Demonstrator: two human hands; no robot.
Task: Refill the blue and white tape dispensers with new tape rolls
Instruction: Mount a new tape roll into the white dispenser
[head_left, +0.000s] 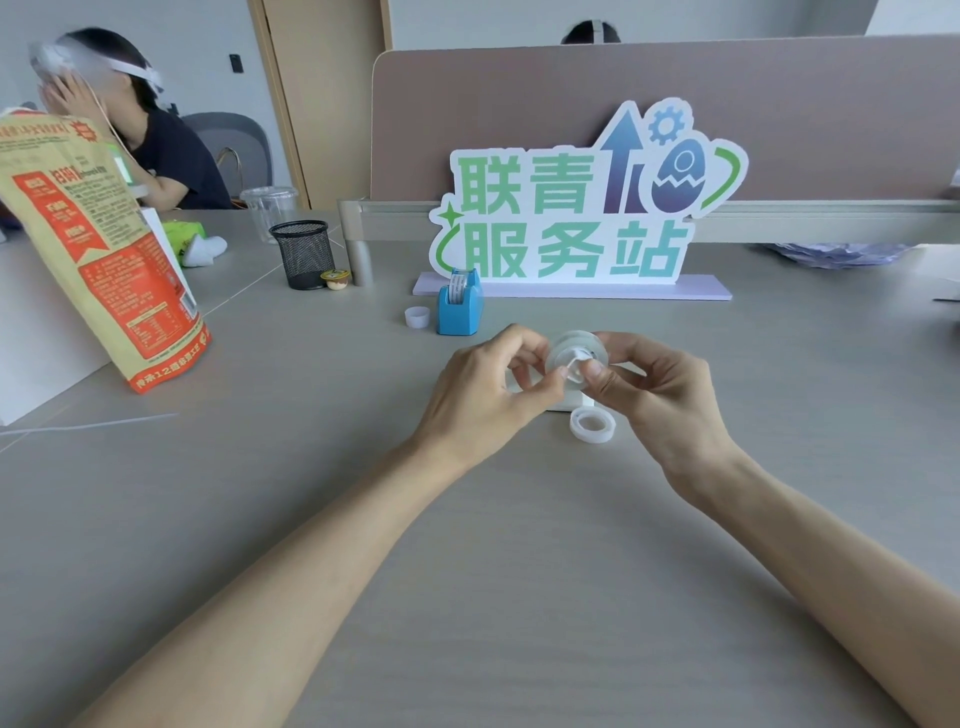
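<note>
— Up close, what fills the grey counter (519, 545)?

— Two bare forearms reach in from the bottom edge. Behind them a cut-out sign (582, 208) with green lettering stands against a partition, and a tall orange-and-tan bag (98, 249) leans at far left. A black mesh pen cup (303, 254) sits between the two.

— And the dispensers?

— A blue tape dispenser (459, 306) stands just in front of the sign, a roll already seated in it, with a small white cap (417, 317) beside it. A white tape dispenser (569, 399) lies largely hidden beneath the hands.

— What are the hands doing?

— The left hand (488, 395) and right hand (660, 400) meet over the white dispenser. Both sets of fingers (597, 376) pinch a clear tape roll (576, 353), held off the counter. A second clear roll (592, 425) lies flat just beside the right hand.
</note>
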